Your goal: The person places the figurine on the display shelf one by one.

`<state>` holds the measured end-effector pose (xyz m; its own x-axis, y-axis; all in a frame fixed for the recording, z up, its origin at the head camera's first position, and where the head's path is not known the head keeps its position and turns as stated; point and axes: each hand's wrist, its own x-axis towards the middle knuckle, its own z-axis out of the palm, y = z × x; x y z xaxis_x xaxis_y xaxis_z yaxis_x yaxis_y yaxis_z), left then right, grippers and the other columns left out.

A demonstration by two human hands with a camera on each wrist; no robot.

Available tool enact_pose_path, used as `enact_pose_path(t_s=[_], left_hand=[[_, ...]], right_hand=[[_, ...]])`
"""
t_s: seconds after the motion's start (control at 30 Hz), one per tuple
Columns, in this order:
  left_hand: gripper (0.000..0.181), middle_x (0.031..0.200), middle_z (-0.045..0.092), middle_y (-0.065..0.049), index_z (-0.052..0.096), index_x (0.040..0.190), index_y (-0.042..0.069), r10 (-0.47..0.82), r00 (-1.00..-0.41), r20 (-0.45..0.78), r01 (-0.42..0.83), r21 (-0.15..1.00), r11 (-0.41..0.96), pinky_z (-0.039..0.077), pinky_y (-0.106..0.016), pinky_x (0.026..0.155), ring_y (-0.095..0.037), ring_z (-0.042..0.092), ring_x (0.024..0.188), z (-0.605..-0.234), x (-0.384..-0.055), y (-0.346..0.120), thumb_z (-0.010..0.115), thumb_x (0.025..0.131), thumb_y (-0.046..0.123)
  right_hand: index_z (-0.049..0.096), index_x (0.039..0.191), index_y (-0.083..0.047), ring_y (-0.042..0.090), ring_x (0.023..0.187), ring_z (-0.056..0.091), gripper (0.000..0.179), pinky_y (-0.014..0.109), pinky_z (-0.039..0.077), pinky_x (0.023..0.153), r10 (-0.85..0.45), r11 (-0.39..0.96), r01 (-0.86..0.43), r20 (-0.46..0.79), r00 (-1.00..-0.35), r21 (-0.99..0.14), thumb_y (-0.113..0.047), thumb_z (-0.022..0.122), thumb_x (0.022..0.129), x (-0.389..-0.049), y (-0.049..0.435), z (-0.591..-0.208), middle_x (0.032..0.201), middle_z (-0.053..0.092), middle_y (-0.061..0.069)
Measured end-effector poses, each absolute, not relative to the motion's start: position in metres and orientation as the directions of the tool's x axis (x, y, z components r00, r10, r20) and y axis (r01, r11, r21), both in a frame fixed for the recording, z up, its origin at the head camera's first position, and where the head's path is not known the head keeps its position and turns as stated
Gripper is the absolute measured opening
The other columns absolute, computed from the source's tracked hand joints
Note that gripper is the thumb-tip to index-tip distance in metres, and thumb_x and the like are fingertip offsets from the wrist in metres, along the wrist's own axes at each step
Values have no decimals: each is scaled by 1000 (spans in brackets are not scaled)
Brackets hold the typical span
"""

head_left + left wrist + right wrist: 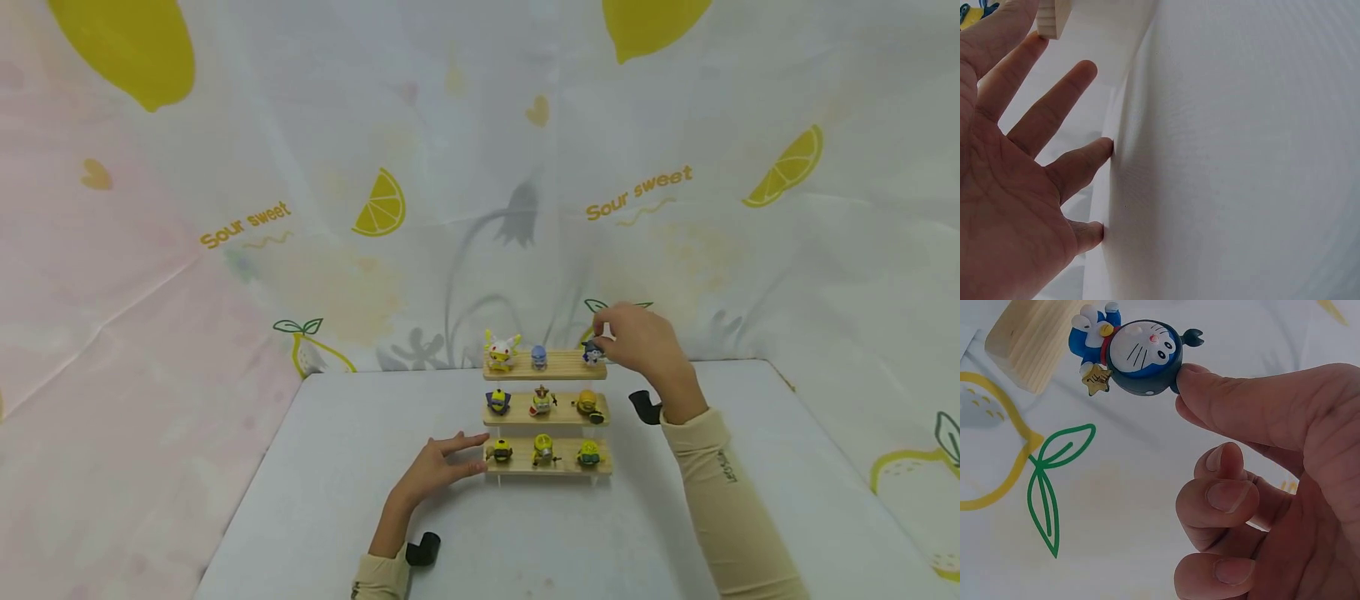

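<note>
At the right end of the top tier of a three-tier wooden display stand (566, 363), my right hand (645, 337) pinches a small blue-and-white cat figurine (1147, 353) by its head, between thumb and forefinger. The figurine wears a dark cap and carries a gold star; in the right wrist view its feet are near the plank's end. My other fingers are curled back. Low on the stand's left side, my left hand (435, 468) has its fingers spread, the thumb and a finger at the bottom plank's end. In the left wrist view a fingertip meets the wooden plank (1054, 19).
A white-yellow figurine (500, 353) and a small blue figurine (539, 358) share the top tier. Several yellow figurines, among them one with a crown (541, 403), stand on the lower tiers. A lemon-print cloth (465, 275) hangs behind the white table (360, 425).
</note>
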<state>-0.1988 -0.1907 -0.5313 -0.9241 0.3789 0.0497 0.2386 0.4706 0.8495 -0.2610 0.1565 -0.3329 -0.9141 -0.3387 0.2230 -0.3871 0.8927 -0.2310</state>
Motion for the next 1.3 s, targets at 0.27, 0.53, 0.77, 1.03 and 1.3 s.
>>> enact_pose_path(t_s=[0.27,0.53,0.77,1.03,1.3], left_hand=[[48,135,59,2,67,130,27,382,-923,47,235,854,465,-4,-72,108,-35,40,137,-532,-198,-190,77,86,39],[49,136,59,0,66,132,26,389,-920,44,239,850,469,-4,-71,109,-35,40,137,-530,-198,-187,77,86,40],[49,137,58,-1,66,132,26,398,-916,48,250,844,474,-4,-71,109,-36,40,137,-530,-200,-186,77,86,40],[49,139,56,-6,66,132,26,399,-916,41,243,849,469,-4,-71,109,-35,39,138,-533,-200,-187,77,86,40],[47,138,57,-9,67,132,21,392,-918,58,251,852,460,-4,-74,106,-40,41,136,-527,-198,-193,77,87,32]], right_hand=[[70,92,-14,23,74,56,5,38,47,56,-341,898,-380,196,-920,-221,-15,73,90,-266,148,-337,90,62,10],[70,95,-11,22,72,54,5,36,45,55,-322,902,-358,175,-930,-242,-14,71,91,-267,146,-341,90,62,9],[70,100,-10,24,76,56,9,39,47,58,-310,902,-345,168,-936,-260,-16,69,93,-266,148,-342,92,62,10],[69,107,-10,23,73,54,17,38,45,58,-315,891,-365,209,-926,-272,-20,69,93,-258,160,-344,88,60,7],[64,122,-4,33,92,60,37,49,51,72,-343,863,-442,360,-868,-244,-25,72,92,-247,184,-369,105,63,16]])
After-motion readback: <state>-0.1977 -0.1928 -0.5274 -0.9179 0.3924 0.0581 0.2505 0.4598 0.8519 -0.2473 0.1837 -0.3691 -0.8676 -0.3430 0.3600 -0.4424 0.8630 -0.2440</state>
